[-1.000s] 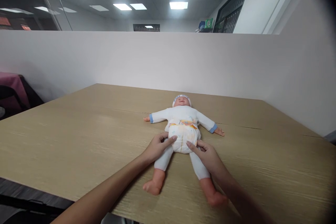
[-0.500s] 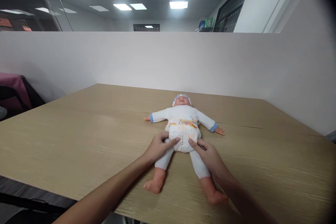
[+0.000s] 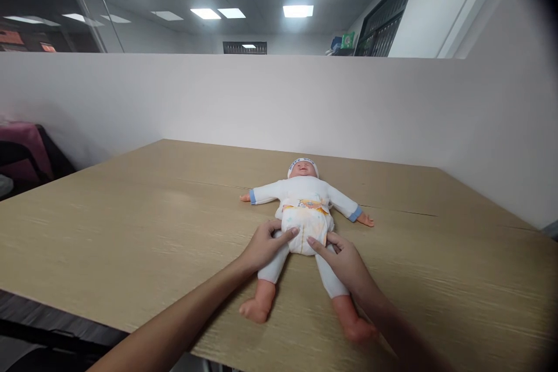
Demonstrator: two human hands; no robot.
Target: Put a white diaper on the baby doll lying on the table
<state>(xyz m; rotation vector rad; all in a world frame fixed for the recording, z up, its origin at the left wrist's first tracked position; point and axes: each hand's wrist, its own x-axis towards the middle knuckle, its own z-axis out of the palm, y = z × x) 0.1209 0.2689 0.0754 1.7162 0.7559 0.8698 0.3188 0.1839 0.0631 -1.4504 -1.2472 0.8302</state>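
Note:
A baby doll (image 3: 302, 189) in white clothes with blue cuffs and a white headband lies on its back, head away from me, arms and legs spread. Around its hips is a white diaper (image 3: 304, 222) with an orange printed waistband. My left hand (image 3: 267, 242) grips the diaper's left leg edge, thumb on the front and fingers tucked at the side. On the other side my right hand (image 3: 342, 256) holds the right leg edge, thumb pressed on the front panel. The fingertips under both edges are hidden.
The doll rests on a wide wooden table (image 3: 131, 209) that meets a white partition wall (image 3: 261, 99). A pink and black bag or chair (image 3: 26, 151) stands beyond the table's left edge.
My right thumb has slid slightly inward and down across the diaper's front. My left hand and the doll stay as they were; the view has shifted slightly.

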